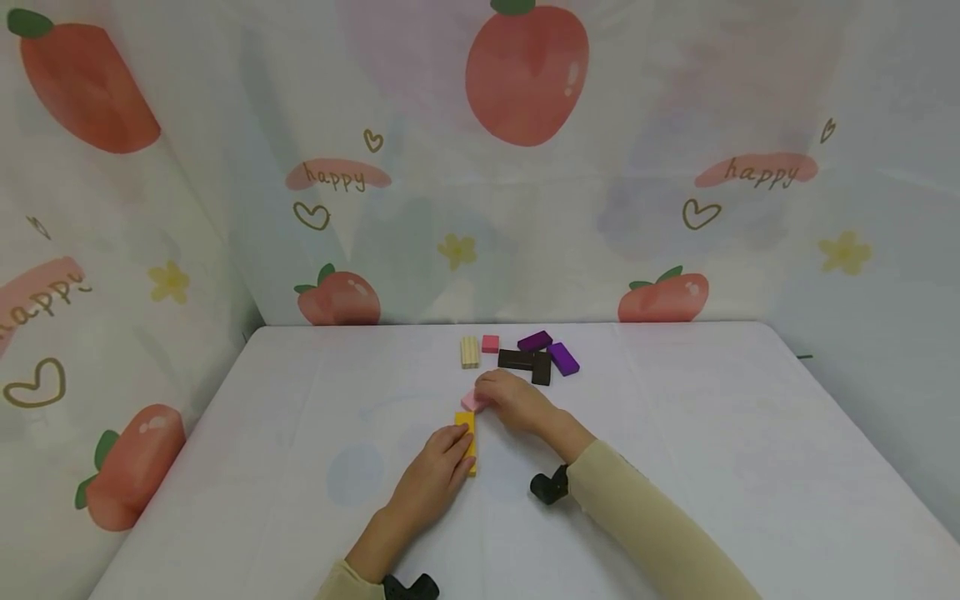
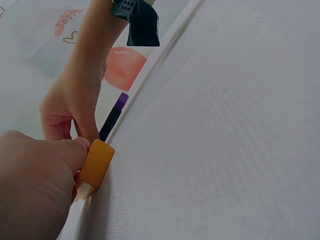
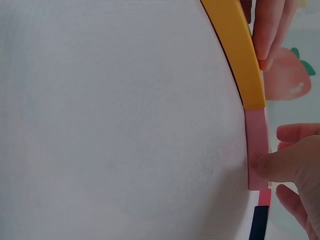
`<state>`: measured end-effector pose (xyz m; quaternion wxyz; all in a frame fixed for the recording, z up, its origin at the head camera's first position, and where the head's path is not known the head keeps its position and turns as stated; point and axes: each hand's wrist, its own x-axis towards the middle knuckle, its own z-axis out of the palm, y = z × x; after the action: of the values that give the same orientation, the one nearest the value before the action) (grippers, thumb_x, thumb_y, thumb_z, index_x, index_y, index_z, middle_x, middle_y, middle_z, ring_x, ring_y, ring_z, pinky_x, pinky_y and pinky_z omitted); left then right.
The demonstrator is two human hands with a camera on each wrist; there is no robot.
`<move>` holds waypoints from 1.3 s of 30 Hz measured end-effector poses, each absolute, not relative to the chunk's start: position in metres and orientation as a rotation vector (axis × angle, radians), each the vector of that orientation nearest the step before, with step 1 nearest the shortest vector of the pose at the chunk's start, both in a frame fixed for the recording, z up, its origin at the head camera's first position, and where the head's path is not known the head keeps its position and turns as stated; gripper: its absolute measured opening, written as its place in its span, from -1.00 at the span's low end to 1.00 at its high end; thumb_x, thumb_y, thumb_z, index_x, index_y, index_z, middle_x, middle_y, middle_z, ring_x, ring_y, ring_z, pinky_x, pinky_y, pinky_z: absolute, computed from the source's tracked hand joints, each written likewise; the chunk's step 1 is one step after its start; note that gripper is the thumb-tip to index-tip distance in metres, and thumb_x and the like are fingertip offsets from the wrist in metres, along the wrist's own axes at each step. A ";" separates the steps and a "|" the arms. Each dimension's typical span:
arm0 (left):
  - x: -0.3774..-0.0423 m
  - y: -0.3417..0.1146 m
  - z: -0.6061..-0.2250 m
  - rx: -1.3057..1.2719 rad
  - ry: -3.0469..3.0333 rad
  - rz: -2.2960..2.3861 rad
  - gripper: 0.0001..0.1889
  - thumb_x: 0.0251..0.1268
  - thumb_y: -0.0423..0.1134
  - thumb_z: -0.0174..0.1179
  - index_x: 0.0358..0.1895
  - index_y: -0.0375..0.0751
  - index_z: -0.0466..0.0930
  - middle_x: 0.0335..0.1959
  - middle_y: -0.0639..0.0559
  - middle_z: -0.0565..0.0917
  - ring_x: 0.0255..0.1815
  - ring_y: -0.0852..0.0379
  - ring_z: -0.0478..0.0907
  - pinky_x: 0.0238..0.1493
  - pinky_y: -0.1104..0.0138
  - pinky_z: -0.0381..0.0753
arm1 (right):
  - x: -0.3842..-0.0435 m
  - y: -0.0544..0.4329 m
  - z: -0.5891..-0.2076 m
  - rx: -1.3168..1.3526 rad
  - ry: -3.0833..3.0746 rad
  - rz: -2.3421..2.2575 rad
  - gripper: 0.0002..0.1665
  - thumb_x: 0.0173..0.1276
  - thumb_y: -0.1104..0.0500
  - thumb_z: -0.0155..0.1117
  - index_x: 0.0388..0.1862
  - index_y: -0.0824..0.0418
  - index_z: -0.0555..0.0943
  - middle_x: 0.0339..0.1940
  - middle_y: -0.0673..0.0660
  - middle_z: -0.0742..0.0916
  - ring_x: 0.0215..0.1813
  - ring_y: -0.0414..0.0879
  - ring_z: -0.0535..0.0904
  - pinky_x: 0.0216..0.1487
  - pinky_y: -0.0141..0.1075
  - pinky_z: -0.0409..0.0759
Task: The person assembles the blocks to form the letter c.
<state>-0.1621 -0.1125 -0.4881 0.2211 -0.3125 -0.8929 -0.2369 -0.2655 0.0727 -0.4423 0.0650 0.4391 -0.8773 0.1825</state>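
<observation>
Left hand (image 1: 431, 471): your fingers lie close together over the yellow block (image 1: 470, 450), and the left wrist view shows them clamped on it, with your thumb at its near end.
Yellow block: it lies lengthwise, near to far, on the white table (image 1: 247, 492), just left of your right forearm.
Right hand (image 1: 517, 402): you reach in from the right, thumb and fingers clamped on the pink block (image 3: 257, 145), with your thumb against its side.
Pink block: it sits at the far end of the yellow block, turned at an angle in the head view; you cannot tell for certain whether the two touch.
Far blocks: beyond your hands you have, from left to right, a cream block (image 1: 470, 352), a small red block (image 1: 491, 343), two dark blocks (image 1: 515, 359) meeting at a corner, and two purple blocks (image 1: 564, 359) beside them.
Sleeves: you wear beige sleeves (image 1: 660, 533), with a black wrist mount (image 1: 551, 485) at each cuff.
Backdrop: a fruit-printed cloth (image 1: 540, 225) hangs behind the table's far edge.
</observation>
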 end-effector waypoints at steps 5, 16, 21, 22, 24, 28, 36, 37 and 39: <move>-0.162 -0.113 -0.489 -0.859 -2.481 -0.649 -0.64 0.22 -0.27 0.20 0.02 -0.44 0.55 0.03 -0.20 0.50 0.09 -0.06 0.40 0.09 0.21 0.43 | -0.263 0.077 -0.438 1.251 -2.694 0.567 -0.74 0.25 0.32 0.22 -0.06 0.28 0.62 -0.03 0.15 0.63 0.08 0.03 0.48 0.14 -0.16 0.41; -0.160 -0.112 -0.487 -0.824 -2.541 -0.642 -0.64 0.26 -0.24 0.16 0.05 -0.40 0.53 0.07 -0.16 0.48 0.13 -0.01 0.38 0.12 0.25 0.41 | -0.265 0.096 -0.437 1.196 -2.679 0.579 -0.77 0.17 0.40 0.27 -0.16 0.28 0.62 -0.06 0.15 0.63 0.07 0.03 0.48 0.15 -0.14 0.41; -0.159 -0.110 -0.485 -0.814 -2.560 -0.624 -0.62 0.26 -0.23 0.17 0.06 -0.40 0.53 0.08 -0.16 0.48 0.14 -0.01 0.38 0.12 0.25 0.41 | -0.269 0.111 -0.438 1.092 -2.748 0.572 -0.76 0.17 0.38 0.28 -0.15 0.27 0.61 -0.03 0.14 0.62 0.10 0.04 0.46 0.17 -0.11 0.38; -0.159 -0.110 -0.484 -0.811 -2.559 -0.622 -0.62 0.26 -0.23 0.17 0.06 -0.40 0.53 0.07 -0.16 0.48 0.13 -0.01 0.38 0.11 0.25 0.42 | -0.270 0.114 -0.438 1.075 -2.761 0.577 -0.76 0.17 0.38 0.28 -0.15 0.27 0.61 -0.04 0.14 0.62 0.10 0.04 0.46 0.17 -0.11 0.38; -0.158 -0.111 -0.484 -0.808 -2.553 -0.624 -0.63 0.25 -0.23 0.18 0.05 -0.40 0.54 0.07 -0.16 0.49 0.13 -0.01 0.39 0.11 0.25 0.42 | -0.271 0.119 -0.437 1.018 -2.782 0.584 -0.75 0.16 0.37 0.29 -0.14 0.28 0.61 -0.04 0.14 0.62 0.10 0.05 0.46 0.16 -0.09 0.39; -0.159 -0.112 -0.486 -0.821 -2.515 -0.643 -0.64 0.23 -0.26 0.19 0.03 -0.41 0.55 0.05 -0.18 0.49 0.12 -0.04 0.39 0.10 0.23 0.43 | -0.274 0.130 -0.437 0.898 -2.815 0.561 -0.69 0.13 0.37 0.32 -0.10 0.31 0.61 -0.02 0.19 0.60 0.11 0.08 0.45 0.16 -0.07 0.38; -0.159 -0.112 -0.488 -0.840 -2.482 -0.654 -0.65 0.23 -0.27 0.19 0.02 -0.42 0.55 0.04 -0.19 0.50 0.12 -0.06 0.38 0.11 0.21 0.42 | -0.281 0.142 -0.438 0.866 -2.913 0.465 -0.57 0.11 0.40 0.26 0.03 0.37 0.56 0.06 0.28 0.56 0.14 0.15 0.42 0.18 -0.04 0.35; -0.159 -0.112 -0.488 -0.839 -2.484 -0.657 -0.65 0.23 -0.27 0.19 0.02 -0.42 0.55 0.05 -0.18 0.50 0.13 -0.06 0.38 0.11 0.21 0.42 | -0.281 0.143 -0.437 0.856 -2.933 0.452 -0.56 0.13 0.42 0.23 0.05 0.38 0.55 0.07 0.29 0.55 0.16 0.15 0.41 0.19 -0.04 0.35; -0.159 -0.112 -0.487 -0.836 -2.496 -0.659 -0.65 0.24 -0.26 0.18 0.03 -0.41 0.54 0.06 -0.18 0.49 0.14 -0.06 0.37 0.12 0.22 0.41 | -0.282 0.144 -0.436 0.856 -2.947 0.413 -0.57 0.16 0.45 0.17 0.06 0.40 0.53 0.09 0.31 0.54 0.17 0.17 0.40 0.19 -0.03 0.33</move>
<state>-0.1595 -0.1118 -0.4872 0.2122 -0.3011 -0.8988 -0.2374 -0.2824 0.1445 -0.4360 0.0227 0.2764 -0.9515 0.1334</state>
